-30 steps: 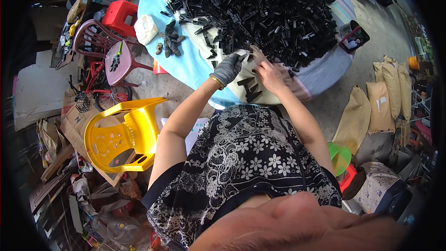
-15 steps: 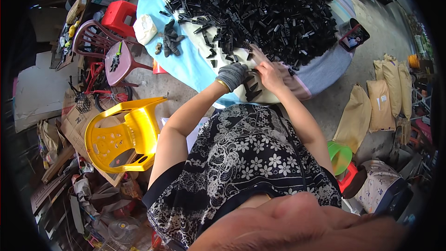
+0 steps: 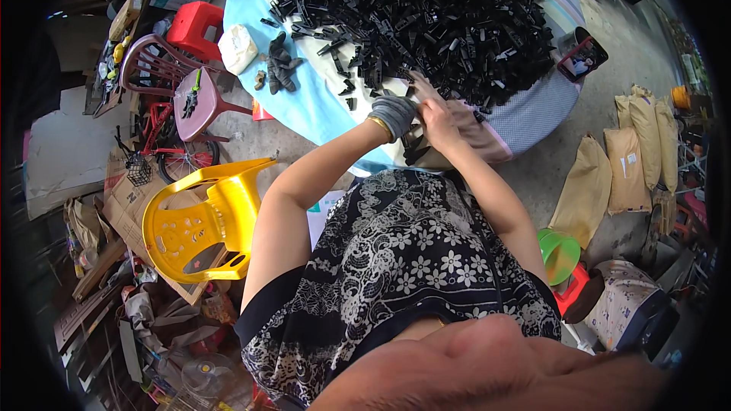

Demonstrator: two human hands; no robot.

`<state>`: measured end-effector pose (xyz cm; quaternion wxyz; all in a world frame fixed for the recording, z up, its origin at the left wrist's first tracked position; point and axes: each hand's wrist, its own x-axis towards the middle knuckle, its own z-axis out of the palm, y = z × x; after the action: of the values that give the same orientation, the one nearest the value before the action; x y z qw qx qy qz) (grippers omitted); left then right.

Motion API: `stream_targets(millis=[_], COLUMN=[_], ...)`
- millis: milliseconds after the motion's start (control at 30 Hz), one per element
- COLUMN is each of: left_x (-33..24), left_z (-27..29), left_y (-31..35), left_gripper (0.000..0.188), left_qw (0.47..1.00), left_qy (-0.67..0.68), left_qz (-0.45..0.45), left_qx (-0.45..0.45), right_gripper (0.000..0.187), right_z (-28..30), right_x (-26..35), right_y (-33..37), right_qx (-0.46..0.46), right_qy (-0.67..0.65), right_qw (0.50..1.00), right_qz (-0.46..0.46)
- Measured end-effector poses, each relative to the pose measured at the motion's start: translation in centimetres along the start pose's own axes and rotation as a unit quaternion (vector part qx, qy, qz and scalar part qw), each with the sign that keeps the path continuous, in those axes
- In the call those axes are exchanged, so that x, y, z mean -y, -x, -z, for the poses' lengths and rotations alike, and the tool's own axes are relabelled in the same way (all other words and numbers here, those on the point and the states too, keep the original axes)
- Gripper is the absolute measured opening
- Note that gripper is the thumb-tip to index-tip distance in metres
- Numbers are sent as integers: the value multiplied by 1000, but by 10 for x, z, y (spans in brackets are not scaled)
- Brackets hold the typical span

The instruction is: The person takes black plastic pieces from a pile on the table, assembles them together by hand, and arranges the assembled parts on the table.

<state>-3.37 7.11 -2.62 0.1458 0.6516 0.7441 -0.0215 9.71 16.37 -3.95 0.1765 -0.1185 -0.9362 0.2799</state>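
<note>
A big heap of small black plastic parts [image 3: 426,15] covers the table's light blue cloth [image 3: 320,106]. My left hand [image 3: 394,114], in a grey glove, is closed at the heap's near edge. My bare right hand [image 3: 435,113] presses against it, its fingers pinching a black part at the glove's tip. More black parts [image 3: 415,151] lie just under both hands at the table's edge. My floral black-and-white dress [image 3: 411,259] fills the lower middle of the view.
A phone [image 3: 582,57] lies on the table's right side, and a white lump [image 3: 237,47] and dark gloves [image 3: 280,72] lie on its left. A yellow plastic chair [image 3: 199,221], a pink chair [image 3: 194,95] and a red stool [image 3: 194,27] stand left. Brown sacks [image 3: 628,164] and a green stool [image 3: 560,255] are right.
My gloved left hand has drawn back from the heap toward me and closed up against my right hand. The right hand has barely moved.
</note>
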Motion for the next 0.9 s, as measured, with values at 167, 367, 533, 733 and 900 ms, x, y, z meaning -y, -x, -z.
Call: stream_targets(millis=[167,367,533,733,900], left_x=[-9,-41,-38,-28,6], left_z=[-4,22,30,26,23], left_y=[-19,-37,-29,-35,-11], left_gripper=[27,25,27,20,29], left_qw=[996,987,984,986,991], left_qy=[32,-7,23,-30,123], left_qz=[-10,-23,-42,-87,-37], left_qx=[83,159,170,142,35], right_gripper=[15,19,15,20,19], right_z=[-1,-8,-5,4,-11], right_x=[-17,-27,-25,-22,-18], right_y=[9,17,20,15,14], right_qx=[-27,-58,-95,-99,-9], right_qy=[-88,-32,-18,10,-82], right_qw=[995,997,995,994,993], right_qz=[-26,-37,19,35,-87])
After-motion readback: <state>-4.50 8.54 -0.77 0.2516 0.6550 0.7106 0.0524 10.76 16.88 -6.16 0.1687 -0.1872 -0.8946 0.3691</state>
